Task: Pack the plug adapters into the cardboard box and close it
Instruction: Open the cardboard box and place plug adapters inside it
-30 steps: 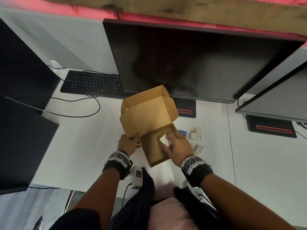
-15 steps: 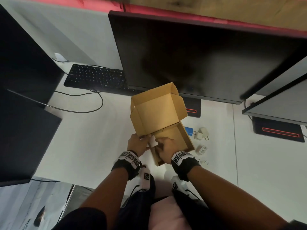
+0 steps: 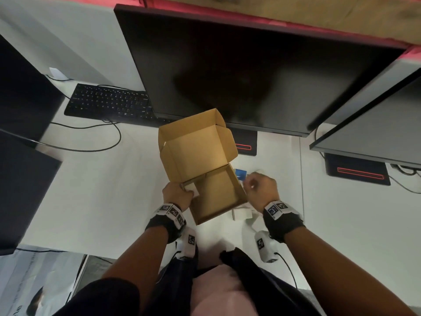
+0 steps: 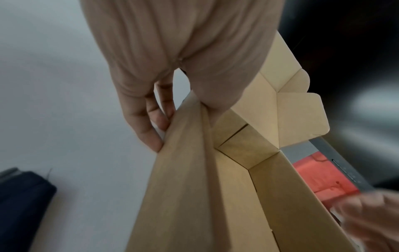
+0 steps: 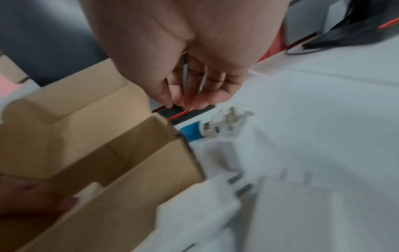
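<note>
The brown cardboard box (image 3: 218,201) sits open on the white desk, its lid (image 3: 196,151) standing upright behind it. My left hand (image 3: 180,192) grips the box's left wall (image 4: 185,170), thumb inside and fingers outside. A white adapter (image 3: 194,190) lies inside the box by that hand. My right hand (image 3: 255,183) hovers just right of the box, fingers (image 5: 187,95) pointing down and holding nothing. Below them lie small pronged white adapters (image 5: 231,117) and a blue item (image 5: 192,132). A larger white adapter (image 3: 241,213) lies by the box's front right corner.
A large dark monitor (image 3: 250,71) stands right behind the box, its base (image 3: 245,144) touching the lid's side. A black keyboard (image 3: 107,103) and a looping cable (image 3: 91,147) lie at the back left. More screens flank both sides (image 3: 376,133).
My right hand has left the box's near-left corner and swung right, over the adapters beside the box. A white adapter now lies in the box. The left hand kept its hold.
</note>
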`<state>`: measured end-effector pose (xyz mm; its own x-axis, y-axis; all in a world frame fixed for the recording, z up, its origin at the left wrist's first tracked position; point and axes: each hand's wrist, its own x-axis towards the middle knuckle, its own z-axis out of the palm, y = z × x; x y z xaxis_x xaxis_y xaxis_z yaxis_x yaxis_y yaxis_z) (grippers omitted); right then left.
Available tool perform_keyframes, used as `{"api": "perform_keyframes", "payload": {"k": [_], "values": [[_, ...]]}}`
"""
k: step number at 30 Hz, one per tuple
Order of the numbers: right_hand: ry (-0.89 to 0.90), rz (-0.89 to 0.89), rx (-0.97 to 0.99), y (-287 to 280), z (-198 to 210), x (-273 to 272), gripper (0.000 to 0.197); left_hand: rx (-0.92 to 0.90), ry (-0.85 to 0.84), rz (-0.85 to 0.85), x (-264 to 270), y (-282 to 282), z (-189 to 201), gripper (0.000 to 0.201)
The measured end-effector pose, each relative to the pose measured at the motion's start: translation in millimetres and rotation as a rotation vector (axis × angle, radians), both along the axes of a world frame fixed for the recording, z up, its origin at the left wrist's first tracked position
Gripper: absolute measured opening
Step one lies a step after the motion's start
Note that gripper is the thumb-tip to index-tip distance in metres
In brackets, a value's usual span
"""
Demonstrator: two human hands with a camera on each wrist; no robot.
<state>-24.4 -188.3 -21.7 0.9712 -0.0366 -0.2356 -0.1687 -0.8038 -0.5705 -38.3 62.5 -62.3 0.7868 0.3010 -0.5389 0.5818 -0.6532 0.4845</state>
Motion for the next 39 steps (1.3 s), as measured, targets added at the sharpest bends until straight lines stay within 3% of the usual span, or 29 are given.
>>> {"api": "perform_keyframes", "payload": {"k": [1, 3, 7, 14, 18, 20, 23, 28, 34, 39], "values": [[0.044, -0.036, -0.068, -13, -4, 1, 0.005, -0.006, 0.003, 0.001, -1, 1, -2, 0.020], [0.164, -0.094, -0.173, -36, -13, -2, 0.021, -0.007, 0.002, -0.001, -4, 4, -3, 0.017], [0.262, -0.016, -0.145, -49, -25, -20, 0.046, -0.020, 0.001, 0.017, -10, 7, -5, 0.024], [0.184, -0.060, -0.086, -43, -24, -22, 0.020, -0.045, -0.021, 0.049, -13, 6, -7, 0.023], [-0.047, -0.136, 0.053, -34, -7, -21, 0.020, -0.052, -0.035, 0.041, -14, 6, -7, 0.021], [-0.149, -0.075, 0.191, -21, 2, -24, 0.030, -0.054, -0.036, 0.041, -14, 6, -8, 0.021], [-0.140, 0.071, 0.291, 8, 7, -28, 0.037, -0.071, -0.037, 0.037, -14, 8, -7, 0.023], [0.027, 0.304, 0.160, 52, -17, -26, 0.031, -0.066, -0.017, -0.003, -12, 11, -9, 0.022], [0.036, 0.339, 0.016, 89, -44, -23, 0.017, -0.059, -0.016, -0.082, -11, 13, -9, 0.009], [0.076, 0.388, -0.066, 93, -51, -20, 0.035, -0.054, -0.026, -0.096, -10, 14, -12, 0.009]]}}
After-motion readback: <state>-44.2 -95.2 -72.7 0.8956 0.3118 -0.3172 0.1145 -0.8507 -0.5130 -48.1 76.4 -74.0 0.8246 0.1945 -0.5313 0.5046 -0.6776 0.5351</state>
